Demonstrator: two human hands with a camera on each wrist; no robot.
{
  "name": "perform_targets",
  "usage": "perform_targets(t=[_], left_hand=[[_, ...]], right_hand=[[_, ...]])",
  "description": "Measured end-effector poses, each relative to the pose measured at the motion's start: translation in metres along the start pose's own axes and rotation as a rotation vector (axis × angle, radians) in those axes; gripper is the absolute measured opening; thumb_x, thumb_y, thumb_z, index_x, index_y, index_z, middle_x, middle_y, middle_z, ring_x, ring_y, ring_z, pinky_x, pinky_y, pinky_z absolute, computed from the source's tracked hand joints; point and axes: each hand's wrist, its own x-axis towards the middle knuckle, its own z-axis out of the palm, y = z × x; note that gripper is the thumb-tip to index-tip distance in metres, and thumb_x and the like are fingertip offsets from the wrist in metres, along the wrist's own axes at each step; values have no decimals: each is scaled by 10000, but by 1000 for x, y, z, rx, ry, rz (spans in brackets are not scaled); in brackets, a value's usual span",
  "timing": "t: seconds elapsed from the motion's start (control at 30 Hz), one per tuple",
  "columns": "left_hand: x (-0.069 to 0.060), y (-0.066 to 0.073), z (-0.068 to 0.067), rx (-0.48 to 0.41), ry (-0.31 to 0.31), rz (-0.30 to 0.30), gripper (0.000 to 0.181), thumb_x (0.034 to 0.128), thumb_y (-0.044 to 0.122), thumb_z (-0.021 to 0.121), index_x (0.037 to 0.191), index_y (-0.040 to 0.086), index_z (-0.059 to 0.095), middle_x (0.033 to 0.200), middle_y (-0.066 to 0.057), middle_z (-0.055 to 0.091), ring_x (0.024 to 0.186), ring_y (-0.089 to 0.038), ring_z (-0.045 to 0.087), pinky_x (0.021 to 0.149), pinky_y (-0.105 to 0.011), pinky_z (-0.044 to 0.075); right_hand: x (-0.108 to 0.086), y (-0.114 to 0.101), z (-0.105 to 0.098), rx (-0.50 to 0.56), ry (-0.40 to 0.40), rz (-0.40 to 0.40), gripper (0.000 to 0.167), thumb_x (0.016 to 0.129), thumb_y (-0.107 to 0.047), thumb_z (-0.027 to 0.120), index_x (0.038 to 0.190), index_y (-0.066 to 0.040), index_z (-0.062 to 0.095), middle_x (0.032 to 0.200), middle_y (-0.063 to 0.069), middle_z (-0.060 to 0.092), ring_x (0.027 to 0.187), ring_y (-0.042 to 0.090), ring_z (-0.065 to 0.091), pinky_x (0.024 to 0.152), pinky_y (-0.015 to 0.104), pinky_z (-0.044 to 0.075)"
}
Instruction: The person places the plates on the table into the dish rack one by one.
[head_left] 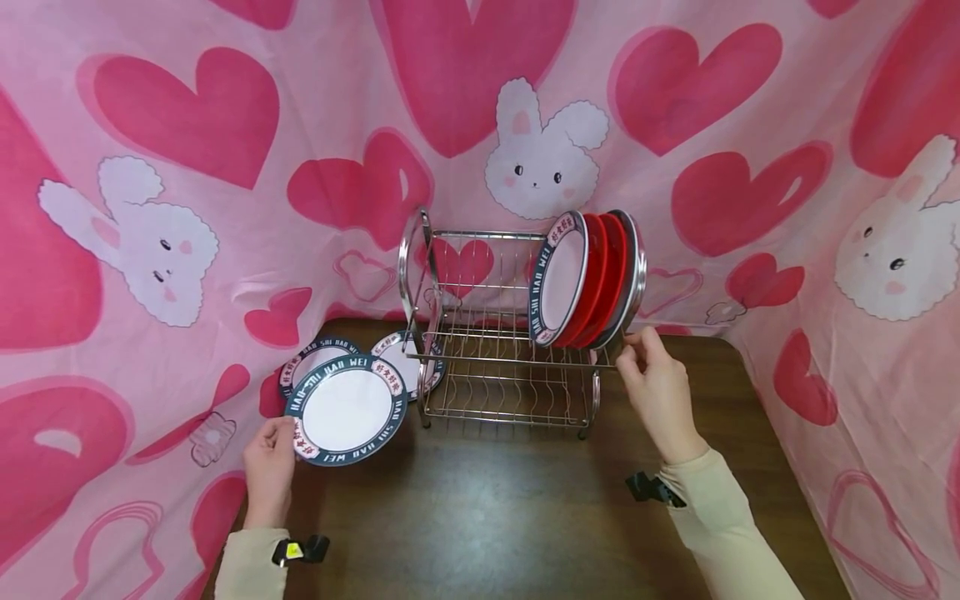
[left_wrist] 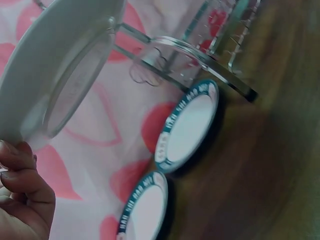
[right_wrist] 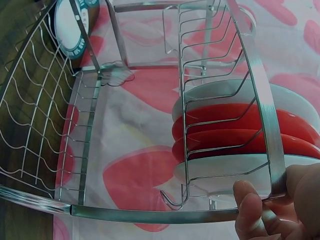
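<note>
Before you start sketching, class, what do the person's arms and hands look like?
The left hand and right hand are bare, without gloves. The left sleeve and right sleeve are plain cream. A small black device sits at each wrist; the left device shows a yellow patch, the right device none.

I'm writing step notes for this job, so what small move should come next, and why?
Probably the left hand should bring its plate rightward, toward the rack's upper level. The plate is held by its edge, raised above the table; free slots show left of the standing plates, and the right hand holds the rack's corner.
</note>
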Motion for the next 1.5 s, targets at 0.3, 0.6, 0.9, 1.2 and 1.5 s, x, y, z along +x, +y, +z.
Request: perform_targets(t=[0.3, 0.6, 0.9, 1.2, 1.5], left_hand=[[1, 22, -5, -192, 11, -50, 314, 1043, 329, 609, 1077, 29, 697, 704, 61, 644, 647, -99, 555, 597, -165, 469], [-2, 41, -11, -286, 14, -84, 270, 1035, 333, 631, 1097, 81, 704, 776, 51, 683, 698, -88, 600, 642, -149, 516], [-9, 57, -13, -386, 41, -73, 177, 1032, 255, 639, 993, 117, 744, 754, 35, 676, 656, -91, 592, 611, -150, 508], [-16, 74, -17, -440, 48, -62, 204, 1023, 259, 663, 1066, 84, 759, 909, 15, 702, 773, -96, 637, 652, -154, 543], [-22, 84, -14, -485, 61, -8, 208, 1003, 233, 694, 1088, 63, 778, 891, -6, 717, 736, -107, 636, 630, -164, 542]], right_hand=[[2, 1, 0, 9, -22, 13, 93, 977, -27, 552, 1058, -51, 593, 722, 93, 626, 546, 194, 554, 501, 282, 445], [2, -2, 0, 7, -1, 6, 97, 970, -24, 562, 1044, -61, 613, 710, 62, 625, 540, 115, 520, 509, 275, 424], [3, 2, 1, 4, -2, 1, 98, 971, -18, 544, 1043, -63, 592, 719, 73, 638, 548, 169, 542, 510, 288, 430], [2, 5, 3, 4, 1, -9, 96, 970, -14, 538, 1039, -61, 585, 762, 94, 687, 556, 197, 562, 509, 283, 444], [1, 5, 4, -13, 9, -11, 88, 974, -17, 543, 1033, -61, 592, 739, 88, 670, 552, 196, 544, 496, 290, 422]])
